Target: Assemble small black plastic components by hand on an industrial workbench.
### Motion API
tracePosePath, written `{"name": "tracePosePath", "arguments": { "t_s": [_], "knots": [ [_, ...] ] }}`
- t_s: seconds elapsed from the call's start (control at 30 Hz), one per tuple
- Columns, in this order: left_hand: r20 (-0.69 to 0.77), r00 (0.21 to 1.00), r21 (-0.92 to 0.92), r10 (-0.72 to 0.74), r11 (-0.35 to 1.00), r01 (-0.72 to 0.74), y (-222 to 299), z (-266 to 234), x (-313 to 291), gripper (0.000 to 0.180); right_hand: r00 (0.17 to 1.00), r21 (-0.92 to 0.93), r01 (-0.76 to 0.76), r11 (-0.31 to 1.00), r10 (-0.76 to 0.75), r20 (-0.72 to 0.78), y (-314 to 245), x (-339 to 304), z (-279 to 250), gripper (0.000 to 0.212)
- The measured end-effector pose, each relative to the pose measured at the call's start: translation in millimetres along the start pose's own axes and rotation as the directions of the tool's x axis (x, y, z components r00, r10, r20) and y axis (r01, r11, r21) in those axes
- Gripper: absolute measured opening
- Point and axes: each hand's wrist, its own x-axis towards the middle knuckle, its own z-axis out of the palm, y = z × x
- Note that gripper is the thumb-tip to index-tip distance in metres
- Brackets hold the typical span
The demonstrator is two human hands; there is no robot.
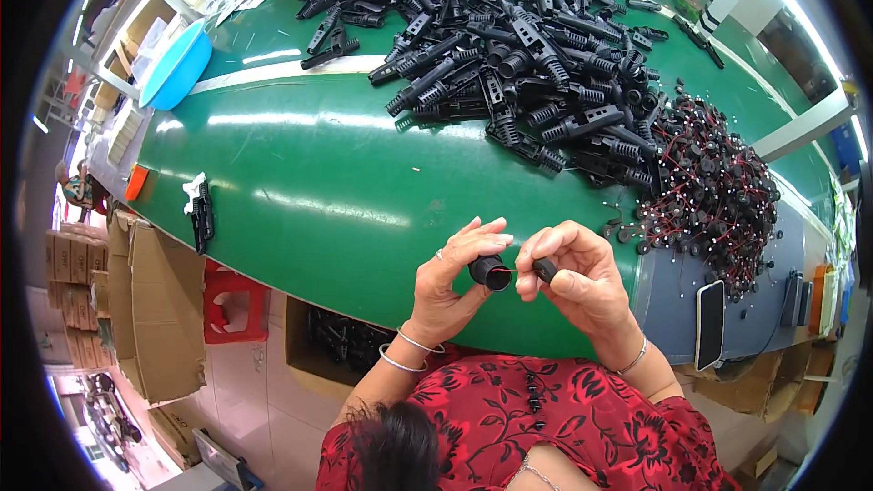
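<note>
Black round cap (491,272) pinched in left hand (452,279) grip over green desk (318,182) edge; right hand (577,282) grip clenched on small black piece (545,269). Keep cap mouth facing piece, align squarely, press gently.

**Materials & finish**

Tabletop (300,173): green, smooth, glossy, w/ bright light streaks on it. Black sleeve piece (491,271) in left hand (455,286): plastic, semi-matt, smooth. Small black part (545,269) in right hand (577,282): dull plastic. Heap of black housings (518,45): moulded plastic, ribbed ends, slight sheen. Wired bits (709,182): matt black w/ thin red leads. Basin (177,64): blue plastic, shiny. Cardboard boxes (159,309): brown, rough, matt. Wrist bangles (411,353): polished metal. Phone (710,323): glossy glass face. Blouse (546,418): soft red printed cloth.
</note>
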Motion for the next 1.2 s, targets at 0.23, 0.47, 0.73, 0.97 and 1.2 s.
{"name": "tracePosePath", "arguments": {
  "t_s": [0.23, 0.47, 0.73, 0.97, 1.2],
  "knots": [
    [-0.025, 0.999, 0.059, 0.022, 0.998, -0.021, -2, 2, 1, 0.051, 0.999, -0.032, 0.036, 0.999, -0.036, 0.003, -5, -5, 2, 0.031],
    [-0.047, 0.999, 0.006, -0.027, 1.0, 0.028, -2, 8, -1, 0.048, 0.991, -0.042, 0.111, 0.993, -0.107, 0.074, -7, -4, 4, 0.029],
    [-0.065, 0.998, 0.046, -0.014, 0.999, 0.017, -5, 9, -2, 0.046, 0.998, -0.045, 0.052, 0.998, -0.054, -0.035, 0, -5, 6, 0.032],
    [-0.056, 0.997, 0.246, 0.052, 0.969, -0.036, 2, 5, 0, 0.051, 0.98, -0.298, 0.128, 0.946, -0.166, -0.108, 14, -2, -10, 0.033],
    [-0.015, 1.0, 0.492, -0.015, 0.871, 0.02, 7, 3, 1, 0.057, 0.933, -0.382, 0.016, 0.924, -0.151, -0.327, 20, -7, -17, 0.022]
  ]
}}
